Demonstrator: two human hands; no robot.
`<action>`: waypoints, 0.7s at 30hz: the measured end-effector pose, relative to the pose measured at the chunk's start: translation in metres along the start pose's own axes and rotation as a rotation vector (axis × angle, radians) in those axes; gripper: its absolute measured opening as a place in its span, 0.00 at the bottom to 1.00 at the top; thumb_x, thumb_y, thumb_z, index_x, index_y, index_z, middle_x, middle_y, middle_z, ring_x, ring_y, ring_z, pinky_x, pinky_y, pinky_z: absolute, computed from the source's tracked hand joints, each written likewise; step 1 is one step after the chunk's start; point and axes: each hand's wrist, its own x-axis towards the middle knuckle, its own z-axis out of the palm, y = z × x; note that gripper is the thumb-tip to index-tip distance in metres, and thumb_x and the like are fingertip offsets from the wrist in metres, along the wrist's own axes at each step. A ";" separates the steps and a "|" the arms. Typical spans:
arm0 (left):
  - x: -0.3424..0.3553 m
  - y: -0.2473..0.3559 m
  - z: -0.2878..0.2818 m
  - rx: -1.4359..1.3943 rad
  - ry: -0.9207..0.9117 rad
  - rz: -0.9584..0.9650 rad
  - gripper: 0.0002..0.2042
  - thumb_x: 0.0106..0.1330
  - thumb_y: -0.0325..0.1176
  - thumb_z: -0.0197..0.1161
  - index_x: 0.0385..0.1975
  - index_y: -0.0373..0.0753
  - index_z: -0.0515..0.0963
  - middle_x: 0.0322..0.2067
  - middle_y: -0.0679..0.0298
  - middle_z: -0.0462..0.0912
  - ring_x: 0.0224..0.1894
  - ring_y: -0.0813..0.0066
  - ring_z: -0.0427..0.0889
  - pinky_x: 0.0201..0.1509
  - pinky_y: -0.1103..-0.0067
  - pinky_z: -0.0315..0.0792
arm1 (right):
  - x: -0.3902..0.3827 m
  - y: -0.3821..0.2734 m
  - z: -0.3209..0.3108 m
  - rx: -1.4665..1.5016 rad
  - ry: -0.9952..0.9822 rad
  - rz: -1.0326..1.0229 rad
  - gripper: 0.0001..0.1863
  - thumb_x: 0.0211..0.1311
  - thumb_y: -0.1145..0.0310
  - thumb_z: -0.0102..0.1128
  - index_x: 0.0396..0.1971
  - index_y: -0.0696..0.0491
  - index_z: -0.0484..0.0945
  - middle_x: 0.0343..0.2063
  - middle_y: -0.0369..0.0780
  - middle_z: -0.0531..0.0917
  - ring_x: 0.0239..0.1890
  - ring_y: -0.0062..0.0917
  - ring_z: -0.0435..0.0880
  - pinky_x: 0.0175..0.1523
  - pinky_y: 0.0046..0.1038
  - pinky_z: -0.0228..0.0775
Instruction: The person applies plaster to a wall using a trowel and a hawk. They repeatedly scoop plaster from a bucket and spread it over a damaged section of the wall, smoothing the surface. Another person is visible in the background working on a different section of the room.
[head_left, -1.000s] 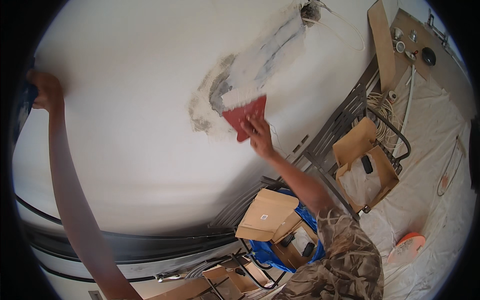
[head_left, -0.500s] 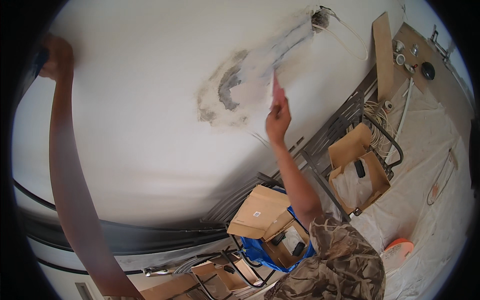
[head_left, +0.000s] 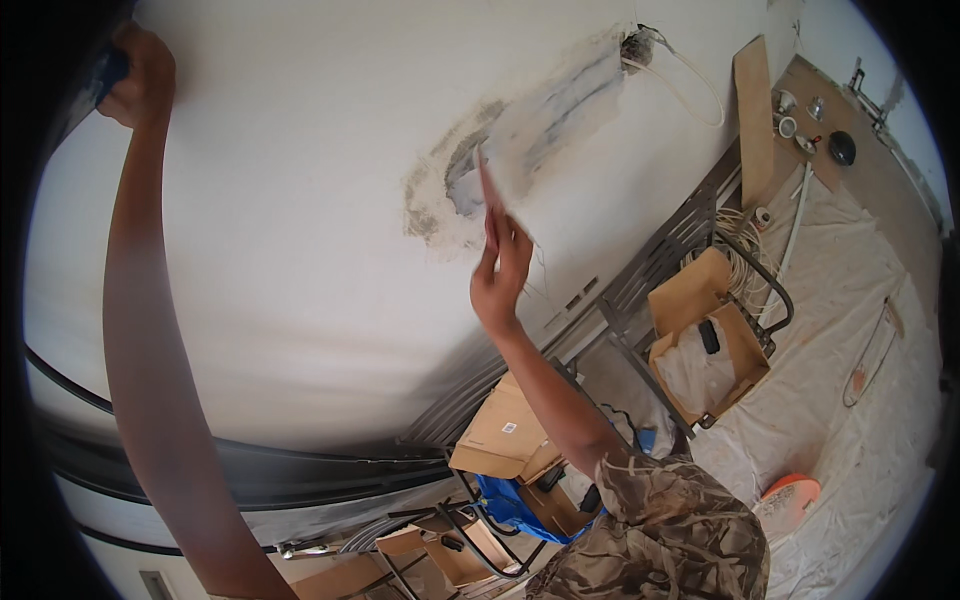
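Observation:
My right hand grips a thin pink-red putty knife, its tip against the rough patch on the white wall. Grey and dark filler shows in this patch, and a smeared grey band runs from it up to the right. Out at the upper left, my raised left hand is closed round a tool with a blue handle. A wide grey part of that tool runs into the dark rim of the picture, so its full shape is hidden.
A hole with loose white cables opens at the wall's upper right. Below stand metal chairs holding open cardboard boxes. Plastic sheeting covers the floor, with an orange round item on it. Lamp fittings lie far right.
My right hand has moved left and down with the putty knife, from the smeared band to the dark patch. The left hand appears slightly farther right and higher in view.

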 end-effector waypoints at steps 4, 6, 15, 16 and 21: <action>-0.011 0.016 0.023 -0.058 0.020 -0.014 0.26 0.60 0.50 0.62 0.51 0.36 0.75 0.53 0.59 0.78 0.56 0.62 0.74 0.59 0.71 0.64 | 0.043 -0.009 0.045 0.011 0.068 -0.069 0.31 0.55 0.86 0.50 0.62 0.56 0.68 0.53 0.49 0.72 0.50 0.39 0.73 0.59 0.37 0.60; 0.000 0.012 0.009 -0.009 0.003 0.025 0.27 0.60 0.51 0.62 0.51 0.36 0.75 0.54 0.59 0.78 0.57 0.62 0.74 0.60 0.71 0.64 | -0.008 -0.051 0.044 0.115 -0.234 0.001 0.34 0.49 0.86 0.52 0.62 0.54 0.70 0.55 0.49 0.72 0.50 0.41 0.75 0.56 0.36 0.62; -0.007 0.013 0.000 -0.055 -0.041 -0.042 0.29 0.59 0.51 0.63 0.54 0.37 0.74 0.56 0.61 0.77 0.59 0.63 0.72 0.62 0.74 0.63 | 0.089 0.039 -0.026 0.044 0.032 0.029 0.13 0.68 0.74 0.49 0.48 0.55 0.80 0.44 0.44 0.84 0.46 0.37 0.82 0.52 0.34 0.69; -0.009 0.026 0.003 -0.102 -0.049 -0.067 0.29 0.59 0.52 0.63 0.55 0.37 0.74 0.57 0.61 0.76 0.59 0.63 0.72 0.63 0.74 0.62 | 0.127 0.060 -0.029 -0.018 0.105 -0.079 0.13 0.68 0.73 0.49 0.47 0.55 0.80 0.43 0.44 0.84 0.45 0.39 0.81 0.52 0.34 0.69; -0.012 0.040 -0.002 0.001 -0.050 0.167 0.27 0.68 0.47 0.54 0.50 0.24 0.68 0.50 0.46 0.76 0.51 0.55 0.76 0.54 0.69 0.71 | 0.161 0.068 -0.019 -0.127 0.105 -0.344 0.15 0.64 0.78 0.51 0.50 0.57 0.78 0.43 0.46 0.83 0.44 0.38 0.80 0.49 0.33 0.69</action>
